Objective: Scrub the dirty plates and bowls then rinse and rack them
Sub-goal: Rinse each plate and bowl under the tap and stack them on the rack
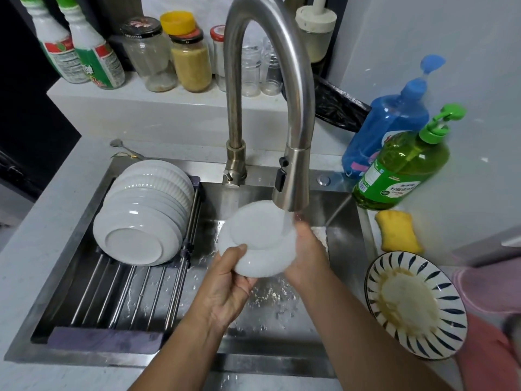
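Note:
A small white bowl (258,244) is held bottom-up under the running faucet (293,176), over the steel sink (346,244). My left hand (228,289) grips its near rim, thumb on the outside. My right hand (306,249) holds the bowl's right side, partly hidden behind it, with water running over it. Several clean white bowls (143,213) lean stacked on the roll-up rack (121,294) at the left of the sink. A dirty blue-striped plate (414,303) with yellowish residue sits on the counter at right.
A yellow sponge (397,230) lies beside the sink, behind the striped plate. Green (400,170) and blue (386,122) soap bottles stand at the back right. Jars and bottles line the back ledge. A spoon (124,150) lies behind the rack. Pink fabric is at the right edge.

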